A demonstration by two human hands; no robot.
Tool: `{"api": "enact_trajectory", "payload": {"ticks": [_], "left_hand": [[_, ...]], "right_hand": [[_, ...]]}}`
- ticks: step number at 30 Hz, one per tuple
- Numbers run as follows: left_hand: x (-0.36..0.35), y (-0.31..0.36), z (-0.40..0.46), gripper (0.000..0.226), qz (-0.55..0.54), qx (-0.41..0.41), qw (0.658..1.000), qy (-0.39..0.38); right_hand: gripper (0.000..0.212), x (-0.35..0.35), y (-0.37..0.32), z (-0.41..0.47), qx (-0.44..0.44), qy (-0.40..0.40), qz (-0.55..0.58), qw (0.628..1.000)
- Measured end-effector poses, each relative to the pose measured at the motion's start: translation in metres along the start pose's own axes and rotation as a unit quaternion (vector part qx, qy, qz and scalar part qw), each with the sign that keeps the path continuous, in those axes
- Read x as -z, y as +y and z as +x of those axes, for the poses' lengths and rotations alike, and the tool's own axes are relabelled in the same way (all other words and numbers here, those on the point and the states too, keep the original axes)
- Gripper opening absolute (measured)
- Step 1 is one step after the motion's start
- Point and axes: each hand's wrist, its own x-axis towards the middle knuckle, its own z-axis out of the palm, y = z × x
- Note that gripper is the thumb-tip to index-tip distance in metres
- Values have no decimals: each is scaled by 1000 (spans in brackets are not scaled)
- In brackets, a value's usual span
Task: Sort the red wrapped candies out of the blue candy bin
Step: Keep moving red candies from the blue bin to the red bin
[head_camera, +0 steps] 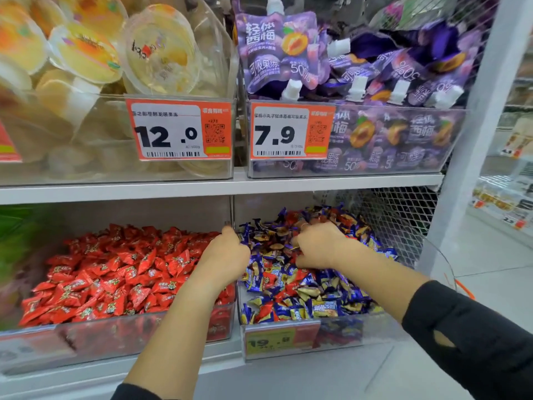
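On the lower shelf, the blue candy bin [343, 332] holds a heap of blue wrapped candies [326, 308] with red wrapped candies mixed in, such as one near the front [264, 310] and one mid-pile [272, 277]. To its left stands a bin of red candies [115, 272]. My left hand [223, 255] sits at the divider between the two bins with its fingers curled down out of sight. My right hand [318, 243] is deep in the blue bin, its fingers curled into the pile round a candy.
The upper shelf carries a clear bin of yellow jelly cups [155, 53] and a bin of purple drink pouches [288, 50], each with an orange price tag. A wire mesh panel [398, 215] closes the right side. An aisle floor [490, 255] lies beyond.
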Motion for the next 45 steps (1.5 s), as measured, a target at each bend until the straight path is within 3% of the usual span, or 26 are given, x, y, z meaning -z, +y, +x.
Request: {"api": "enact_trajectory", "payload": {"ticks": [8,11,13,14,17,20,23,28,31,36,39,45], "left_hand": [[-1,2,-1,37,37,16,999,10],[-4,6,-6,35,134,-42,982,124],[-9,16,-10,37,124,-122,964,201],[-13,22,-11,38,95,-151,962,205],[-36,36,-10,36,54,-172,977,112],[-58,38,-4,36,117,-151,982,-13],[-63,44,4,37,106,-138,983,-54],[-62,61,17,38,67,-141,987,-45],[-66,68,24,35,47,-150,985,-65],[-85,85,27,43,65,-193,973,-111],[-99,84,33,44,69,-176,975,-118],[-95,73,44,26,51,-146,982,-109]], "right_hand": [[51,-26,45,-40,-135,62,235,961],[58,-39,59,-53,-186,68,401,895],[66,-45,64,-62,-212,87,490,841],[63,-46,64,-67,-214,97,518,823],[58,-46,65,-78,-205,69,548,808],[58,-44,72,-84,-184,28,570,801],[44,-38,82,-92,-123,-3,597,793],[30,-42,103,-102,-135,75,580,800],[12,-42,113,-100,-142,95,518,838],[13,-31,92,-93,-108,102,469,871],[25,-33,75,-80,-107,116,416,896],[55,-34,73,-67,-67,-5,365,929]]}}
